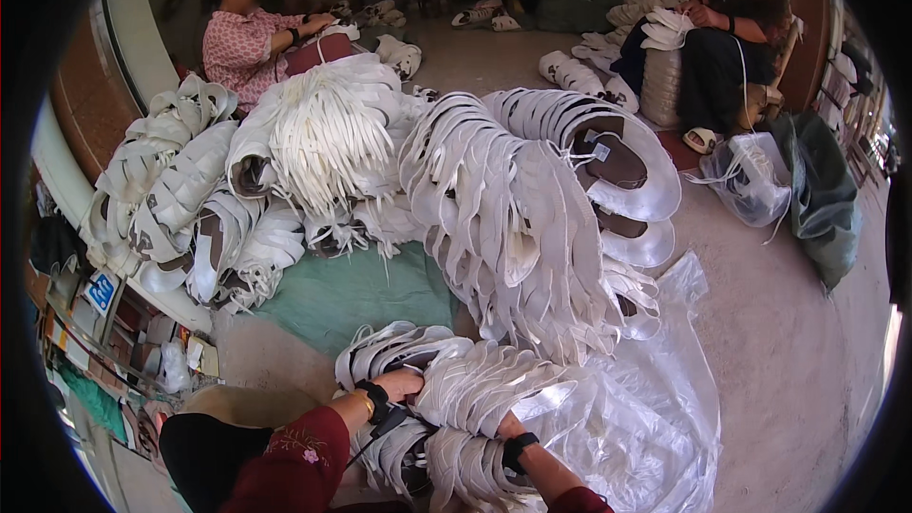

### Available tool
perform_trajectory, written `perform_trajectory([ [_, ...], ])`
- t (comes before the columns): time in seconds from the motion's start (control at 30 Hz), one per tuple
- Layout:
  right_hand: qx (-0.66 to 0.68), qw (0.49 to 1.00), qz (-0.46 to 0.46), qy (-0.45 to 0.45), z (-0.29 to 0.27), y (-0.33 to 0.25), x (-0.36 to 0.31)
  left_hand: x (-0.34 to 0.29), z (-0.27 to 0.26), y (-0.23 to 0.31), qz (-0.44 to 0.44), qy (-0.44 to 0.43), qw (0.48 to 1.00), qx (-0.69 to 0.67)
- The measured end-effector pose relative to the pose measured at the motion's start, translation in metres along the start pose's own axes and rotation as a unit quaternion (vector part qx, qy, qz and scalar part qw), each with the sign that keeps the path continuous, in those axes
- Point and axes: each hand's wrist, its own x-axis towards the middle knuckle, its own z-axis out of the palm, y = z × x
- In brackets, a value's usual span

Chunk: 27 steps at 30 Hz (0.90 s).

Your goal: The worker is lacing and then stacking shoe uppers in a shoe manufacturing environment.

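Head view looks down on both hands buried in a bundle of white sandal uppers lying on the floor right in front of the person, at the near edge of the big heap. Left hand lies on top of the stack with its fingers curled into the pieces, gripping them; right hand is tucked under the bundle, so I can't tell whether those fingers are clenched or loose. My take on doing this well: keep the stack squeezed tight from both sides so the curved pieces stay nested, and lift from underneath instead of dragging, since loose straps would probably snag and fan out. As for packaging, a crumpled clear plastic sheet spreads over the floor just right of the bundle, and a clear plastic bag with white stuff inside sits toward the far right, near a seated person. A small blue square sign leans at the left edge, beside the white pile.
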Motion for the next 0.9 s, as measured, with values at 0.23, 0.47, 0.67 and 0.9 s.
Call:
perform_trajectory([
  [0.23, 0.085, 0.995, -0.004, 0.054, 0.01, -0.009, -0.001, 0.022, -0.003, -0.016, 0.127, 0.03, 0.987, -0.097],
  [0.47, 0.098, 0.991, -0.062, 0.064, 0.006, -0.005, 0.002, 0.039, 0.003, 0.004, -0.267, 0.05, 0.826, -0.493],
  [0.67, 0.342, 0.928, -0.068, 0.128, 0.031, 0.029, 0.028, 0.045, 0.013, 0.003, -0.316, 0.087, 0.839, -0.435],
  [0.9, 0.609, 0.785, 0.012, 0.11, 0.023, 0.008, 0.03, 0.049, -0.002, 0.031, -0.397, 0.109, 0.839, -0.355],
])
